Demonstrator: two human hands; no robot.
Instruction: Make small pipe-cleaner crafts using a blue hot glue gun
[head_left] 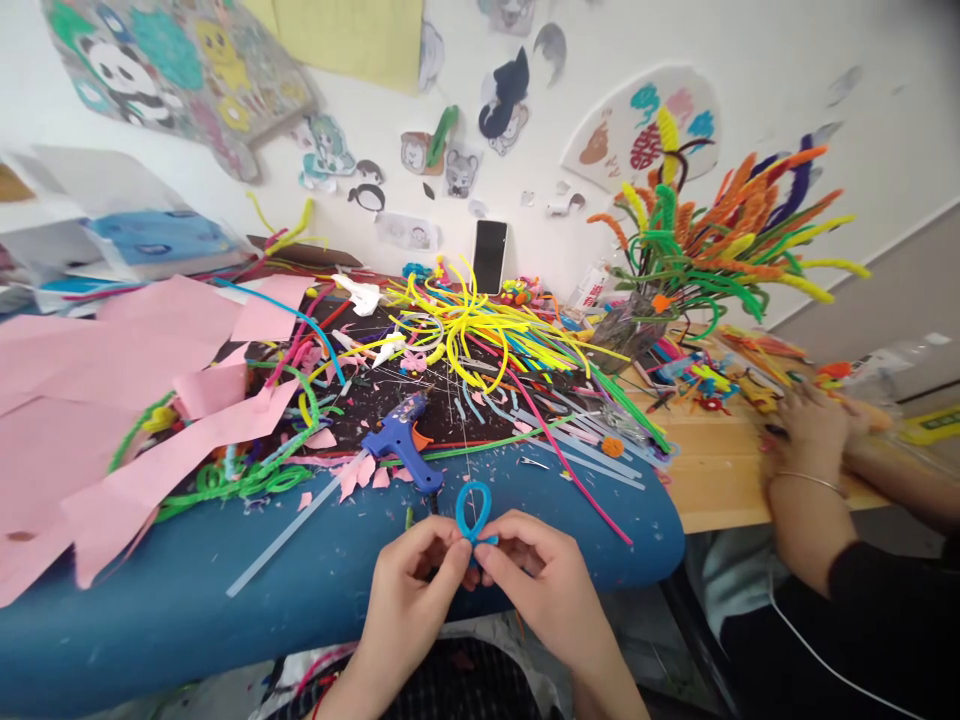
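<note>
A blue pipe cleaner [474, 497], bent into a small upright loop, is pinched at its base between both hands. My left hand [421, 570] grips it from the left with thumb and forefinger. From the right, my right hand [536, 572] pinches it where a short end sticks out. The fingertips of the two hands nearly meet. Just beyond them a blue glue gun [405, 440] lies on its side at the edge of the blue table covering [330, 555]. A thin white line runs up from the loop toward the pile.
Yellow pipe cleaners [480, 330] are heaped behind the glue gun. Pink paper [67, 440] covers the left side, and clear glue sticks [600, 455] lie to the right. A phone [490, 256] leans on the wall. Another person's hands [814, 430] work at the wooden table [712, 480].
</note>
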